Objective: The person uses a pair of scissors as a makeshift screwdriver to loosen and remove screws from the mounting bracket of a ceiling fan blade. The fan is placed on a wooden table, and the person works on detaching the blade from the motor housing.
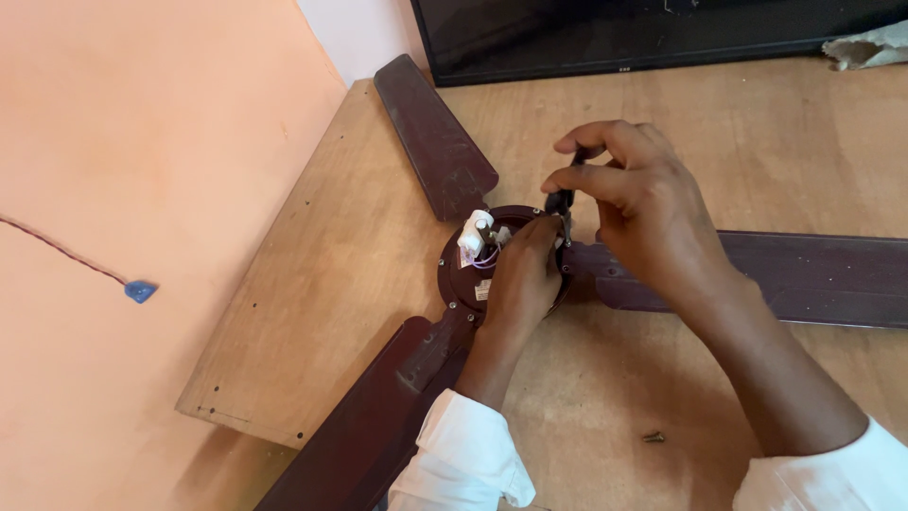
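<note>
A dark brown ceiling fan lies on a wooden table, its round motor hub in the middle with a white connector block and thin wires on top. Three blades spread out: one to the far left, one to the right, one toward me. My left hand rests on the hub, covering most of it. My right hand is above the hub's right edge, fingers pinched on a small dark tool pointing down at the hub.
A loose screw lies on the table near my right forearm. A black flat screen stands along the back edge. A crumpled cloth sits at the far right. An orange wall with a red wire and blue clip is left.
</note>
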